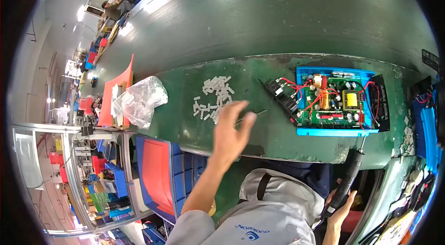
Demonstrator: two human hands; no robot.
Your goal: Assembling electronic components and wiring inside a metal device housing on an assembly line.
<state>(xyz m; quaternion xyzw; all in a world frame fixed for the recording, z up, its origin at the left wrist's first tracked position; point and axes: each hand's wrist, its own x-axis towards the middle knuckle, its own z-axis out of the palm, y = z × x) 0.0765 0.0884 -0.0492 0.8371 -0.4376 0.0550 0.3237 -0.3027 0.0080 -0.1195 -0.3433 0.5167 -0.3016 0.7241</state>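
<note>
My left hand (232, 129) reaches over the green bench edge toward a scatter of small white plastic pieces (214, 96); its fingers look pinched, motion-blurred, and a thin item pokes out by the fingertips. My right hand (340, 210) is low by my lap, gripping a black electric screwdriver (348, 177) whose tip points up at the bench. A blue open case with a green circuit board (338, 101), red wires and a black connector panel (282, 96) lies on the bench at right.
A clear plastic bag (139, 99) of parts rests on a red tray (113, 96) at left. Blue and red bins (162, 175) sit below the bench. A wide green conveyor belt (278, 13) runs behind. More parts crowd the far right edge.
</note>
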